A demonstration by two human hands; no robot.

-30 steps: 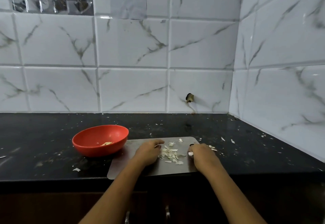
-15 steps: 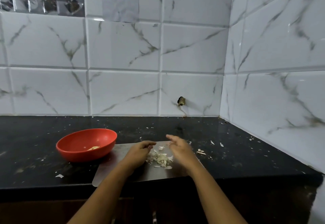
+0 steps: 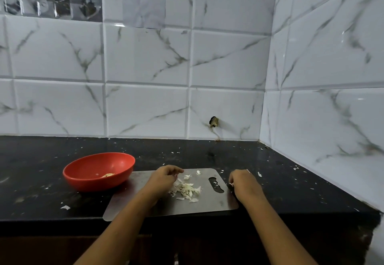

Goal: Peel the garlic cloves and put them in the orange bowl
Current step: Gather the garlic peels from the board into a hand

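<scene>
On the black countertop point(image 3: 41, 160) a grey metal cutting board point(image 3: 207, 204) lies at the near edge, its handle slot point(image 3: 216, 184) toward three o'clock. The orange bowl point(image 3: 97, 183) stands at ten o'clock from the board, just beside its left corner, and one pale peeled garlic clove point(image 3: 108, 175) lies inside it, low on the bowl's three o'clock side. A heap of white garlic skins point(image 3: 187, 189) sits mid-board. The left hand point(image 3: 164, 178) rests at nine o'clock of that heap, knuckles up and fingers curled inward; whether they hold anything cannot be told. The right hand point(image 3: 243, 181) is at the board's three o'clock edge, just past the slot, fingers bent down toward the surface with a small white fleck at their tips; whether it is pinched there cannot be told. Loose skin flakes point(image 3: 65, 207) dot the counter at eight o'clock of the board.
</scene>
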